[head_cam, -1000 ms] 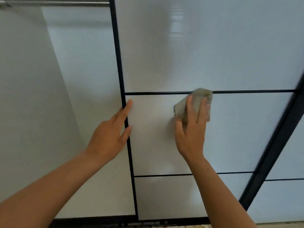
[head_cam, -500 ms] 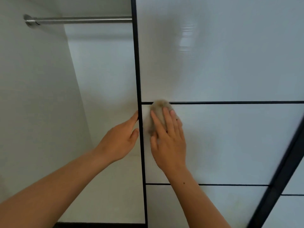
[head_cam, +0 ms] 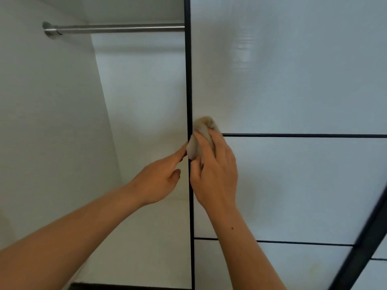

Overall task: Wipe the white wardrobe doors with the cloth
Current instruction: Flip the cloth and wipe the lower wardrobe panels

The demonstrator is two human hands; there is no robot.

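Pressed only by the flat fingers of the right hand [head_cam: 215, 174], the cloth [head_cam: 199, 137] can slip off the door [head_cam: 293, 185] edge toward the relaxed, empty left hand [head_cam: 159, 181] just beside.

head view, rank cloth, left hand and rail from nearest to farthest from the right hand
1. cloth: under the right hand's fingers, at the left edge of the door.
2. left hand: just to the left, its forefinger at that same edge.
3. rail: far up and left, high above both hands.
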